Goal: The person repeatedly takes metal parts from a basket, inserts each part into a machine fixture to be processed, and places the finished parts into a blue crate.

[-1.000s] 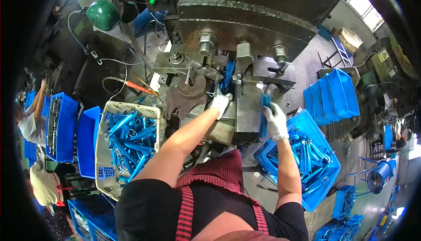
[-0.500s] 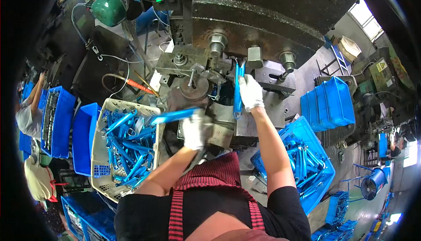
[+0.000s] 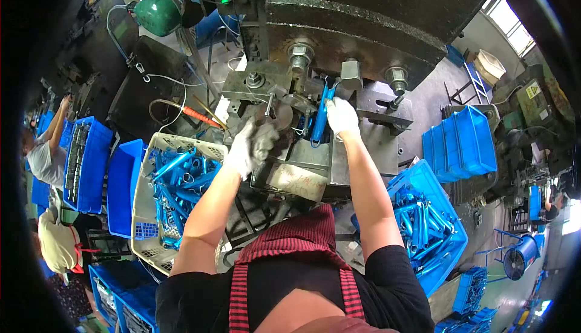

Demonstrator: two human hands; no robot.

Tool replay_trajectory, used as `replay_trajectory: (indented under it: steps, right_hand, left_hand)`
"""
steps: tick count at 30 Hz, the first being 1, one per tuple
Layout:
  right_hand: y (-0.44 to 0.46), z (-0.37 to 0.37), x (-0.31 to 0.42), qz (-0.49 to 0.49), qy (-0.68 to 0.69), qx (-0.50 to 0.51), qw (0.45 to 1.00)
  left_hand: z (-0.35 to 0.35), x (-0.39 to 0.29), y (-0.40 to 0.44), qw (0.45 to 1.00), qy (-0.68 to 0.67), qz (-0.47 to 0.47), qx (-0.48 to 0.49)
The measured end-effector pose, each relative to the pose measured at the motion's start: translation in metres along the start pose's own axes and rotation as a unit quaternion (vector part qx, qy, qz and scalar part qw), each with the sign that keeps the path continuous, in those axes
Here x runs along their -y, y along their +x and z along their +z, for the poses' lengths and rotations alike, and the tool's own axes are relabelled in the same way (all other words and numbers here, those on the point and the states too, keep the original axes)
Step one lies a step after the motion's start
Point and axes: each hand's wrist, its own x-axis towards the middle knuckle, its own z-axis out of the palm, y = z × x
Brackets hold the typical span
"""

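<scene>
My right hand, in a white glove, is closed on a shiny blue metal tube. That tube stands lengthwise in the press tooling, its far end beside a steel block under the ram. My left hand, also gloved and partly blurred, is raised left of the tube, close to a round steel fixture. Its fingers look apart, and I see nothing in them. Many similar blue tubes lie in a cream plastic basket to the left.
A blue crate of blue parts is at my right, with stacked blue bins beyond it. The heavy press ram overhangs the work area. A green lamp hangs at upper left. Co-workers are at far left.
The blue tube in my left hand is gone from it, and that hand has moved up toward the fixture. My right hand stays on its tube, which leans slightly more.
</scene>
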Motion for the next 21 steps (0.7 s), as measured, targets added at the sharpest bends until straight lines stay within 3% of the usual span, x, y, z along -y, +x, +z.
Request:
replay_trajectory:
  steps: [3, 6, 10, 11, 13, 14, 15, 17, 18, 19, 20, 21]
  right_hand:
    - [0.001, 0.000, -0.005, -0.040, -0.017, -0.013, 0.999]
    - [0.003, -0.006, -0.001, -0.016, -0.029, 0.019, 0.999]
    - [0.005, -0.009, 0.004, 0.044, -0.051, 0.063, 0.996]
    - [0.003, -0.007, -0.001, 0.031, -0.031, 0.038, 0.998]
    - [-0.005, 0.000, -0.014, 0.003, 0.009, -0.015, 1.000]
    - [-0.017, -0.011, -0.013, 0.055, 0.081, -0.019, 0.995]
    - [-0.027, 0.004, -0.044, 0.035, 0.176, -0.074, 0.981]
    - [-0.069, -0.015, -0.072, 0.021, 0.114, -0.102, 0.988]
    - [-0.088, -0.018, -0.090, 0.079, 0.122, -0.132, 0.980]
    - [-0.111, -0.037, -0.106, 0.096, 0.042, -0.125, 0.987]
    - [-0.132, -0.049, -0.127, 0.148, 0.039, -0.125, 0.980]
    - [-0.156, -0.063, -0.151, 0.207, 0.033, -0.129, 0.969]
  left_hand:
    - [0.024, -0.004, 0.032, 0.999, -0.005, -0.025, -0.046]
    - [0.025, -0.001, 0.057, 0.995, -0.057, -0.041, -0.066]
    - [0.067, 0.019, 0.049, 0.999, -0.032, -0.020, -0.003]
    - [0.079, 0.027, 0.049, 0.999, -0.011, -0.020, 0.035]
    - [0.106, 0.054, 0.056, 0.998, 0.021, -0.056, -0.002]
    - [0.131, 0.062, 0.046, 0.997, 0.036, -0.066, -0.003]
    - [0.125, 0.086, 0.064, 0.997, 0.034, -0.060, 0.031]
    - [0.121, 0.135, 0.091, 0.997, 0.032, -0.063, 0.033]
    - [0.112, 0.154, 0.108, 0.996, 0.025, -0.082, -0.005]
    - [0.121, 0.162, 0.107, 0.993, 0.020, -0.105, -0.040]
    - [0.124, 0.168, 0.103, 0.995, 0.041, -0.065, -0.062]
    - [0.116, 0.173, 0.109, 0.996, 0.040, -0.067, -0.038]
